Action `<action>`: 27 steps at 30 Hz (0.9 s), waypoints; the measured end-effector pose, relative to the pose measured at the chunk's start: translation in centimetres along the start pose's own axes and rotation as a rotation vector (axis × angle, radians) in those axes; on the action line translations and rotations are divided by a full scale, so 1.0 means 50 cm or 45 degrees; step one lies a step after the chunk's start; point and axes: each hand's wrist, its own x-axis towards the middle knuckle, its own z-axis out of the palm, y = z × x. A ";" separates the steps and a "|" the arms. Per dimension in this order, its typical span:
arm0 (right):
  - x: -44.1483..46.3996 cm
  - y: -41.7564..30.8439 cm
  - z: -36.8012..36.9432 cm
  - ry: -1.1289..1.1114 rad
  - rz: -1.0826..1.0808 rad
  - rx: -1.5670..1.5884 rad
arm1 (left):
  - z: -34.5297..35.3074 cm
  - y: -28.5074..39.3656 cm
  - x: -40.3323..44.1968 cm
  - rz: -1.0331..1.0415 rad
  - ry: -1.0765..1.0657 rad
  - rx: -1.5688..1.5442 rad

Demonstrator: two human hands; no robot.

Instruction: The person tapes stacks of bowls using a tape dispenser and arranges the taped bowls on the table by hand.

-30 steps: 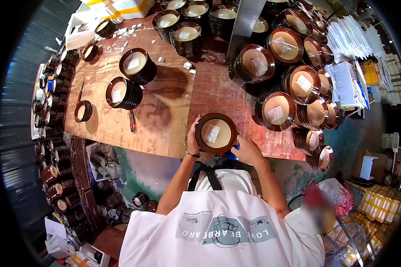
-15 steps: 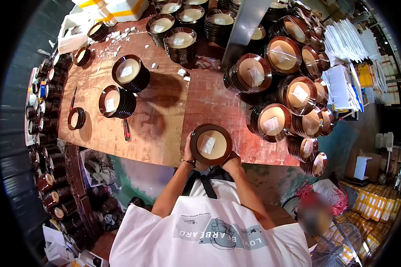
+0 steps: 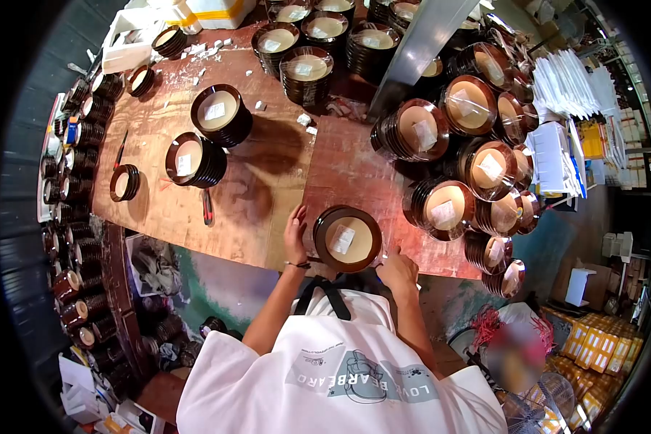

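A stack of dark-brown-rimmed plates [image 3: 372, 235] with beige centres stands near the table's front edge, a white label on its top plate. My left hand [image 3: 295, 237] is beside the stack's left side, its fingers stretched out and apart, holding nothing. To the right of the stack is my right hand [image 3: 398, 272], its fingers curled together. A faint clear sheen, like plastic film, shows between its fingertips and the stack; what the fingers hold is too small to make out.
Two labelled plate stacks [image 3: 219, 111] stand on the left half of the table [image 3: 267, 210], near a red-and-black knife [image 3: 207, 207]. Film-wrapped stacks [image 3: 441, 206] crowd the right side. A metal post [image 3: 419, 58] rises at the back. White foam bits [image 3: 304, 120] lie scattered.
Both hands have let go of the plate stack. My left hand has opened along its left side, and my right hand has moved slightly right, away from it. The camera view has shifted a little.
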 end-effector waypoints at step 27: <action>0.028 -0.014 0.057 0.224 -0.333 0.208 | 0.073 0.061 -0.034 0.239 -0.533 0.286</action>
